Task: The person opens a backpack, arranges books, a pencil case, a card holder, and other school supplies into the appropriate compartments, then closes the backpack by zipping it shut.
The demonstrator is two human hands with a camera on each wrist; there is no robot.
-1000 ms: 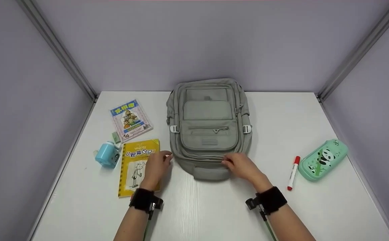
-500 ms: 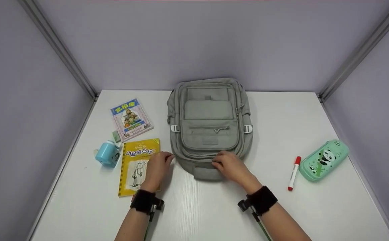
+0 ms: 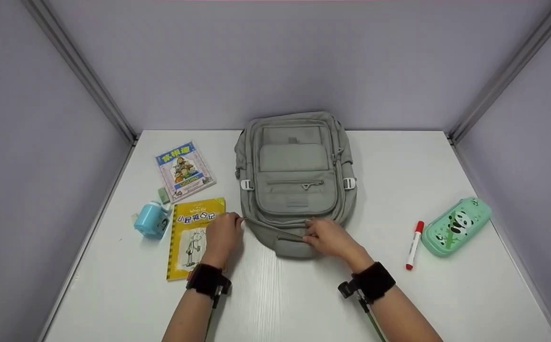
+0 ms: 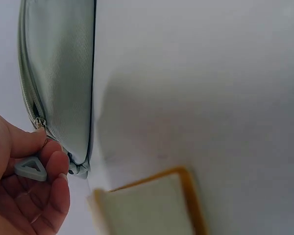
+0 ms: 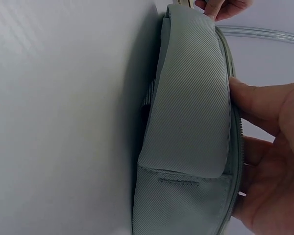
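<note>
Backpack (image 3: 295, 180) lies flat on the counter (image 3: 275, 294) in the head view, its near end between both hands. The zipper seam runs crosswise from the left hand (image 3: 221, 235) to the right hand (image 3: 330, 237), which sits nearer the seam's middle.

Left wrist view: the left fingers (image 4: 49, 164) curl round a grey triangular zipper pull (image 4: 30, 169) at the bag's corner; the seam leads away from them.

Right wrist view: the right thumb (image 5: 257, 105) and curled fingers pinch the fabric edge beside the zipper teeth (image 5: 236, 147).
</note>
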